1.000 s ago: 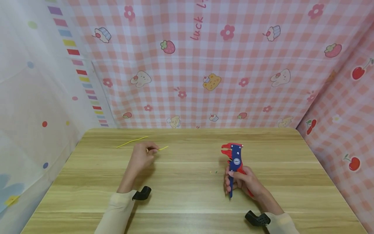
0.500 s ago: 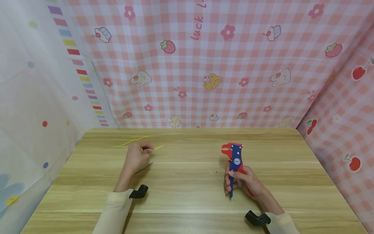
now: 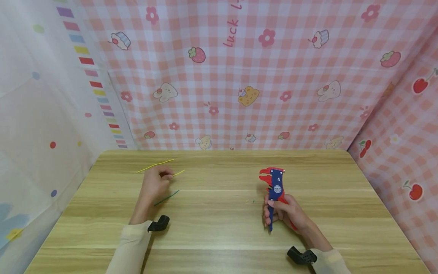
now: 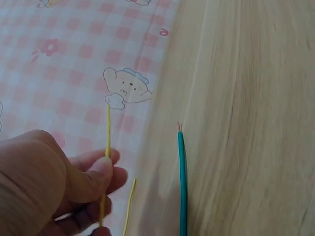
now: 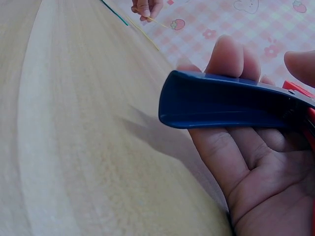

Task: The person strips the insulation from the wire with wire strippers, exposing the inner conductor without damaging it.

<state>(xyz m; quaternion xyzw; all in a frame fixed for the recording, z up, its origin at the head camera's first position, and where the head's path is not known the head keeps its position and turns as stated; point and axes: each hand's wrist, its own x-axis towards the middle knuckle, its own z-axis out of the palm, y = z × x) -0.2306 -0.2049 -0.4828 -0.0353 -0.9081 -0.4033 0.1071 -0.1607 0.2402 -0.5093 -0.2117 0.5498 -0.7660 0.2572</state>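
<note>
My left hand (image 3: pixel 155 186) pinches a thin yellow wire (image 4: pixel 108 130) between thumb and fingers, its free end pointing away to the right. A second yellow wire (image 3: pixel 150 166) lies on the table just beyond that hand. To the hand's right lies a green wire (image 3: pixel 167 197); in the left wrist view its end shows bare copper strands (image 4: pixel 180 127). My right hand (image 3: pixel 291 213) grips a red and blue wire stripper (image 3: pixel 277 184) by its handles, its red jaws standing apart and facing left. The blue handle (image 5: pixel 221 103) crosses the palm in the right wrist view.
Two tiny scraps, one yellow (image 3: pixel 247 201) and one green (image 3: pixel 253 201), lie on the wooden table (image 3: pixel 219 228) left of the stripper. A pink checked curtain (image 3: pixel 219 76) hangs behind the table's back edge, with more cloth on both sides.
My left hand has moved left with the yellow wire, and the green wire, hidden at first, now shows on the table. The right hand and the stripper have stayed in place.
</note>
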